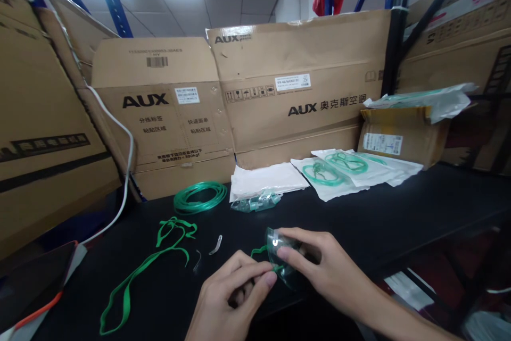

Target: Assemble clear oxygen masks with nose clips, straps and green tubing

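Note:
Near the front edge of the black table, my right hand (325, 261) is closed around a clear plastic face mask (273, 238), thumb on its surface. A thin green elastic strap (258, 250) runs to the mask. My left hand (231, 293) pinches this strap between thumb and forefinger, right at the mask's edge. My palm and fingers hide part of the mask. To the left lie loose green elastic straps (126, 290). Between them and my hands are a small bent metallic-looking strip (216, 245) and a thin clear piece (197, 261).
Coiled green tubing (199, 197) lies behind the straps. Further right are white pouches (267, 181), a clear plastic piece (257, 202) and packs with green tubing (325, 173). Cardboard boxes (179, 133) wall the back. A white cable (130, 160) and a dark tablet-like device (38, 282) are left.

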A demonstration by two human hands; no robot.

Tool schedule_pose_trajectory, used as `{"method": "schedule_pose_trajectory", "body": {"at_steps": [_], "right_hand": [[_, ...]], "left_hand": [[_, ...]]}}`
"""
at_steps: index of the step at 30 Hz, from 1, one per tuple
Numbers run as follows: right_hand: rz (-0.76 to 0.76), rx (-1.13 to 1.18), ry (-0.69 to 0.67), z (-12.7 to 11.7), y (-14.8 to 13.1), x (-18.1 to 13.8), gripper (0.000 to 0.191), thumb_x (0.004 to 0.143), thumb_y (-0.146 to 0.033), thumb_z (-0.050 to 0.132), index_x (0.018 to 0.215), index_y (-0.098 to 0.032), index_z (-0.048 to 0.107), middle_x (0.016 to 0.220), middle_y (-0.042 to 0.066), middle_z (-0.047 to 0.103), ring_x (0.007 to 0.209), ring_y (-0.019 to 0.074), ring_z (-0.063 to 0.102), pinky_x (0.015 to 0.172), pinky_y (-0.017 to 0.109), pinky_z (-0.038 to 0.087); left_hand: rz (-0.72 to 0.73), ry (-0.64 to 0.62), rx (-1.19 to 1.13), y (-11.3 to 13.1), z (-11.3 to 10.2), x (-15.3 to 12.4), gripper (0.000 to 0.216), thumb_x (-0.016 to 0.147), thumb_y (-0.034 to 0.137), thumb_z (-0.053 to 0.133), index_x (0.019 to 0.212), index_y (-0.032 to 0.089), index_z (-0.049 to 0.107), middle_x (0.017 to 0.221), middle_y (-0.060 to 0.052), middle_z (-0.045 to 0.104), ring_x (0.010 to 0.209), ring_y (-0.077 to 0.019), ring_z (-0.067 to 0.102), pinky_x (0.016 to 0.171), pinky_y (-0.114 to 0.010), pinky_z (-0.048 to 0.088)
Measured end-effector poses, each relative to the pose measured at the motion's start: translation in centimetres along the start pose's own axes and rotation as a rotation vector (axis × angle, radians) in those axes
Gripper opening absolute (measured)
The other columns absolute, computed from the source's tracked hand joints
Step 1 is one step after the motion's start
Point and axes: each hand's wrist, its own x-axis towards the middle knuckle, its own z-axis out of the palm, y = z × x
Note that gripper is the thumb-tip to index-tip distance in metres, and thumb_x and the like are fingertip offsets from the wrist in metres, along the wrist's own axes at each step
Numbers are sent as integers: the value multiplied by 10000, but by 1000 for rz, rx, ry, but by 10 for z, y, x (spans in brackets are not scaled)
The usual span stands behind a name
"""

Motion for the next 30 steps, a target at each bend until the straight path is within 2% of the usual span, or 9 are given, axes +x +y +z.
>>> {"method": "schedule_pose_trajectory", "body": {"at_steps": [5, 11, 16, 22, 26, 30], "right_hand": [[-97, -113, 31, 1, -1, 1, 266, 957, -327, 668, 1207, -260, 734, 1049, 41, 646, 778, 164, 586, 701, 306, 498], [-271, -98, -52, -1, -5, -6, 153, 1022, -229, 549, 1027, -228, 702, 1079, 41, 642, 854, 153, 630, 747, 284, 515], [-275, -104, -110, -4, -4, -7, 65, 960, -221, 670, 972, -228, 734, 1101, 36, 682, 869, 157, 653, 691, 259, 504], [-213, -36, -92, -5, -5, -3, 76, 917, -159, 709, 921, -219, 756, 1027, 27, 717, 873, 146, 665, 679, 224, 499], [-167, -7, -113, -7, -7, -3, 115, 912, -118, 694, 858, -213, 731, 988, 16, 722, 862, 143, 672, 662, 212, 488], [-279, -64, -66, -6, -6, -5, 145, 968, -104, 619, 894, -213, 680, 997, 17, 696, 894, 146, 667, 765, 237, 512]], "left_hand": [[-47, 1, 12, -2, 2, -1, 224, 959, 418, 654, 928, 281, 829, 735, 14, 645, 563, -113, 543, 503, -199, 414], [-97, 26, 19, -1, 4, -1, 207, 940, 421, 673, 925, 285, 828, 748, 17, 666, 570, -115, 535, 500, -192, 404], [-96, 77, -8, 1, 4, -1, 195, 931, 413, 685, 896, 281, 824, 731, 23, 651, 571, -114, 532, 484, -184, 394], [-25, 30, 25, -3, 4, 0, 194, 952, 410, 674, 940, 282, 819, 749, 20, 650, 574, -113, 562, 499, -180, 427], [34, 53, 38, -1, 6, 0, 175, 956, 398, 679, 941, 290, 815, 721, 32, 635, 545, -102, 536, 491, -177, 426], [103, 80, 40, 3, 7, 0, 142, 964, 356, 678, 1026, 297, 791, 789, 31, 685, 556, -99, 585, 500, -167, 469]]}}
